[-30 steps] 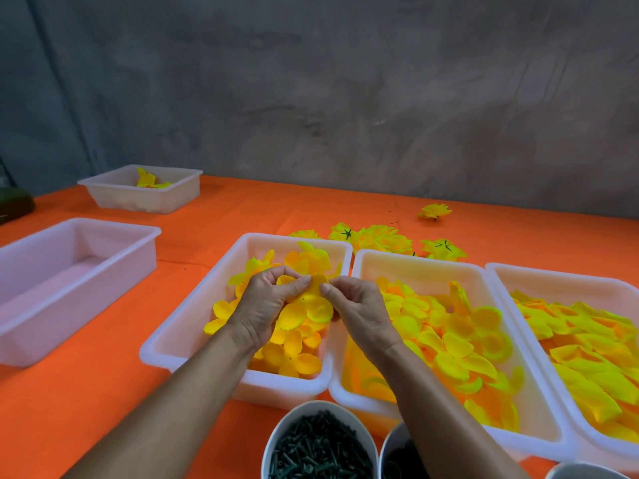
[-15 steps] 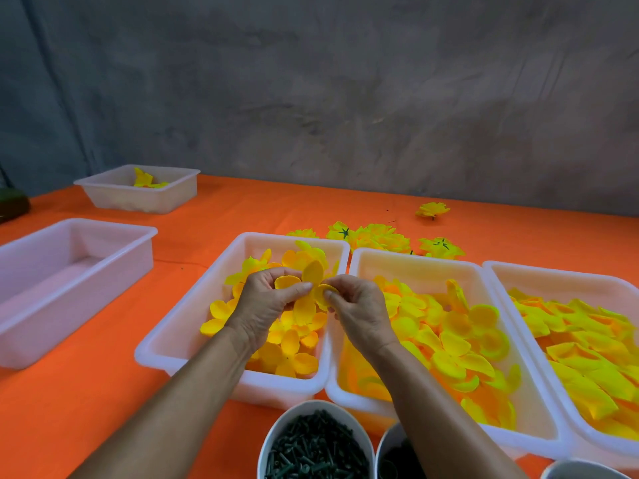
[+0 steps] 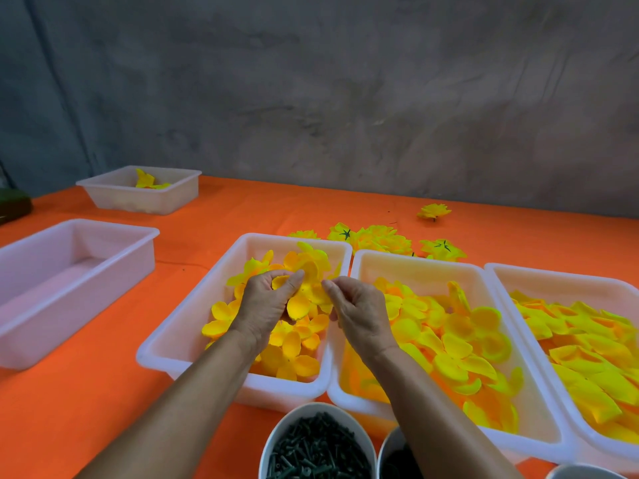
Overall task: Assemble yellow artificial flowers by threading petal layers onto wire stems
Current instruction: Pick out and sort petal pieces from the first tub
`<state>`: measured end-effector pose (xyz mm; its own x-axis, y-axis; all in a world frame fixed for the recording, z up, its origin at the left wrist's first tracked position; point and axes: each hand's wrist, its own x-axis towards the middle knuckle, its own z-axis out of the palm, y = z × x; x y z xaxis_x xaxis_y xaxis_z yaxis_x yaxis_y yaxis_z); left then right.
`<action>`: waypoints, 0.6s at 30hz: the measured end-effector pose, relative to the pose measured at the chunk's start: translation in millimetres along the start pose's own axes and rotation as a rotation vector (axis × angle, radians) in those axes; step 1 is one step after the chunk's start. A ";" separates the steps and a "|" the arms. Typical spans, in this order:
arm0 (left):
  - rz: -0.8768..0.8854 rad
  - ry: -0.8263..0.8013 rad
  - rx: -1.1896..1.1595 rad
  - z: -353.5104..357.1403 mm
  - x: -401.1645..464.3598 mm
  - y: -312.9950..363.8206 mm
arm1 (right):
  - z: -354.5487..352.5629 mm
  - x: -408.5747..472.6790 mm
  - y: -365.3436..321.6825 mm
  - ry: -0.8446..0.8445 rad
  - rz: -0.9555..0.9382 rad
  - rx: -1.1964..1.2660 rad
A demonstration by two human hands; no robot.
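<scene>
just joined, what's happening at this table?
A person is assembling yellow fabric flowers. The left hand pinches a yellow petal layer above the leftmost white plastic tray of petals, while the right hand grips its edge. Two more white trays of larger yellow petals sit to the right, a white bowl of dark green stem pieces is nearest, and finished yellow flowers lie behind on the orange tablecloth.

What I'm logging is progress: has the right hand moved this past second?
No: the right hand stays over the adjoining rims of two petal trays.
</scene>
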<state>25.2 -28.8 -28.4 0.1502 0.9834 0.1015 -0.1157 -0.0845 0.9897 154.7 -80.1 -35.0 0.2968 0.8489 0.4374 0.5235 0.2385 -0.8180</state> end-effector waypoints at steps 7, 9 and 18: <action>0.192 -0.113 0.087 3.1 -3.4 0.3 | -0.7 -0.6 -4.8 -0.032 -0.033 0.069; 0.237 -0.227 0.169 7.1 -7.6 -0.4 | -3.5 0.5 -6.4 -0.021 0.037 0.178; 0.137 -0.115 0.071 5.9 -7.5 6.9 | -10.5 0.3 -10.7 -0.126 0.314 0.597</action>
<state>29.1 -37.7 -21.8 0.2498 0.9374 0.2428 -0.0740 -0.2315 0.9700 157.6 -87.4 -22.1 0.2482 0.9601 0.1288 -0.1129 0.1607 -0.9805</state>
